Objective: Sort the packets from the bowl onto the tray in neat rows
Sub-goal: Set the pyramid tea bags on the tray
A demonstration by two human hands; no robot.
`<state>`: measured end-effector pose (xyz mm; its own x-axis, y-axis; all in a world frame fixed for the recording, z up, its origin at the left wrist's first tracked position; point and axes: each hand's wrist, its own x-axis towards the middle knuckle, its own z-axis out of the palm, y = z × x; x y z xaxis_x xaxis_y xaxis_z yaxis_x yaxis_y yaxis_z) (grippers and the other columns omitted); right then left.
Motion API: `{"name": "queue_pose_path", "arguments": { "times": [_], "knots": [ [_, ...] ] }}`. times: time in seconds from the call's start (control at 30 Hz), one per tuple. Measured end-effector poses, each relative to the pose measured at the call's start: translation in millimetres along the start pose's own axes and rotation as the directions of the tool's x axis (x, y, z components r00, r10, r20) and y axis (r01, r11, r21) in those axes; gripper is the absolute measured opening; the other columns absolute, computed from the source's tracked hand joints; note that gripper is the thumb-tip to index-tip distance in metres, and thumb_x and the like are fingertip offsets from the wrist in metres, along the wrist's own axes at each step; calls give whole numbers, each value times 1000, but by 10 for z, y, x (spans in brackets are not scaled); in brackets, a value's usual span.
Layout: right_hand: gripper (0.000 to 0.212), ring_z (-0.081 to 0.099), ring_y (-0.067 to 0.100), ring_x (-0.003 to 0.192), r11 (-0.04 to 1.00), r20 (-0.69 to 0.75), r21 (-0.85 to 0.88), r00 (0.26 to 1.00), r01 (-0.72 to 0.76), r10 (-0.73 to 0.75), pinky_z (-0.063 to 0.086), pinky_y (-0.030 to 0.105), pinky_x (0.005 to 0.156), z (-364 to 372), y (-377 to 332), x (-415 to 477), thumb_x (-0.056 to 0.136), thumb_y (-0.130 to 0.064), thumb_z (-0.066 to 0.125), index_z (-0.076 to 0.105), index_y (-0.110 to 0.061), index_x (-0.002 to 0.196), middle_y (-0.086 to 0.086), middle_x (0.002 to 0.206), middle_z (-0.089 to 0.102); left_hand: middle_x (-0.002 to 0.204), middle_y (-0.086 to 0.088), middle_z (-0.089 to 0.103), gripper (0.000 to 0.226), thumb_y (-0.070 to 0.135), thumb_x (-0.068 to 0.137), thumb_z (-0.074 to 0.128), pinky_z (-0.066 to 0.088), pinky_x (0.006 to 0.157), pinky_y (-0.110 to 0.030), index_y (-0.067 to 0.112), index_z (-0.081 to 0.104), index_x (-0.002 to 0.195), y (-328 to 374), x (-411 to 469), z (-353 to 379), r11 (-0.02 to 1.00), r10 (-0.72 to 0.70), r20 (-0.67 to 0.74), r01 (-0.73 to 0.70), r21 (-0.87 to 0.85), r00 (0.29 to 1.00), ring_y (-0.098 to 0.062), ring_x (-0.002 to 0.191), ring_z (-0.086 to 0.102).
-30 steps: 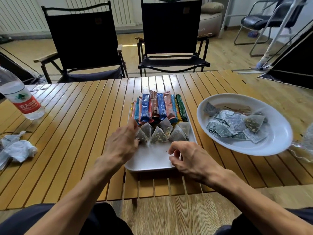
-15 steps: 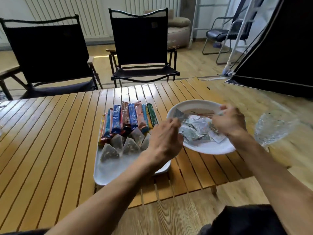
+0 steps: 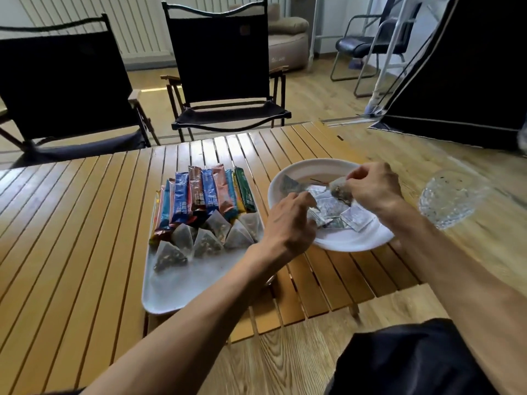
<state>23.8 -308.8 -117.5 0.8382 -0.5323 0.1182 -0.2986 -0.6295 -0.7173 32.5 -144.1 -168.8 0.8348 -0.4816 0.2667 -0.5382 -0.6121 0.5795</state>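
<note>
Pinching a see-through pyramid tea bag (image 3: pixel 340 192) with the right hand (image 3: pixel 373 188), fingers closed on it, just above the white bowl (image 3: pixel 350 242). Reaching into the same bowl with the left hand (image 3: pixel 288 223), fingers curled down onto the flat silver packets (image 3: pixel 330 206); cannot tell if anything is held there. Lying in a loose pile in the bowl, those flat packets, with one more pyramid bag (image 3: pixel 289 185) at the far left side. Sitting just left of the bowl, a white tray (image 3: pixel 176 289) on the wooden slat surface (image 3: pixel 71 238). Filling the far end of the tray, a row of long stick packets (image 3: pixel 205 195) in blue, brown, pink and green. Standing in front of them, two short rows of pyramid tea bags (image 3: pixel 208 240). Resting to the right of the bowl, a clear glass dish (image 3: pixel 450 198). Waiting past the far edge, two black folding chairs (image 3: pixel 225 69).
</note>
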Motion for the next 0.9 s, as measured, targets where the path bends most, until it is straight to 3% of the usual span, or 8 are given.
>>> {"name": "queue_pose_path", "arguments": {
  "times": [0.07,0.13,0.23,0.4,0.6,0.7,0.8,0.9],
  "knots": [
    [6,63,18,79,992,96,108,992,69,-80,52,26,66,-52,-218,-199,85,-7,68,68,-12,88,6,89,69,117,-4,55,31,16,87,59,51,86,-38,20,48,116,31,-105,-160,997,6,-24,-8,-78,1000,-20,102,54],
    [8,65,19,82,975,259,168,948,145,-186,51,24,65,-36,-422,-416,85,-8,68,66,-15,88,6,90,69,115,-3,55,27,14,91,54,52,79,-25,16,48,117,16,-263,-417,980,-51,-68,37,-194,996,-15,98,55],
    [13,63,13,86,936,487,183,800,299,-351,47,14,60,123,-693,-734,88,-7,65,66,-9,101,3,94,66,106,-1,59,19,12,95,49,48,74,-15,10,54,113,-184,-596,-854,943,-208,-126,165,-290,970,-11,96,58],
    [12,62,12,84,877,731,179,536,447,-422,54,21,71,627,-929,-1122,90,-8,61,66,-13,100,-4,90,61,98,0,61,10,12,93,52,47,66,-15,14,57,102,-638,-1146,-1303,946,-314,-108,302,-116,943,-9,89,59],
    [13,63,12,85,857,677,134,586,497,-446,54,23,74,910,-792,-1149,90,-9,59,62,-22,90,-3,92,62,89,9,60,3,21,91,57,47,66,-13,23,57,93,-834,-1344,-1337,948,-319,22,319,24,947,-2,84,59],
    [16,63,9,84,856,626,182,614,484,-480,55,23,75,882,-641,-1125,90,-7,56,62,-21,95,-5,91,62,92,10,58,16,25,89,60,49,67,-15,23,56,105,-830,-1369,-1223,968,-244,28,242,70,969,0,82,58],
    [20,59,-1,78,849,604,177,626,497,-492,49,11,67,850,-532,-1113,91,-9,58,61,-23,105,-5,95,63,102,8,59,29,31,88,61,51,78,-24,25,51,114,-822,-1375,-1116,963,-213,71,197,184,974,-5,89,56],
    [32,52,-15,73,830,637,117,600,545,-484,41,3,64,838,-477,-1111,88,-17,64,59,-27,118,-8,105,62,102,7,60,17,36,89,58,50,76,-25,26,55,103,-818,-1368,-1074,945,-195,54,173,276,979,-8,89,56]
  ]
}}
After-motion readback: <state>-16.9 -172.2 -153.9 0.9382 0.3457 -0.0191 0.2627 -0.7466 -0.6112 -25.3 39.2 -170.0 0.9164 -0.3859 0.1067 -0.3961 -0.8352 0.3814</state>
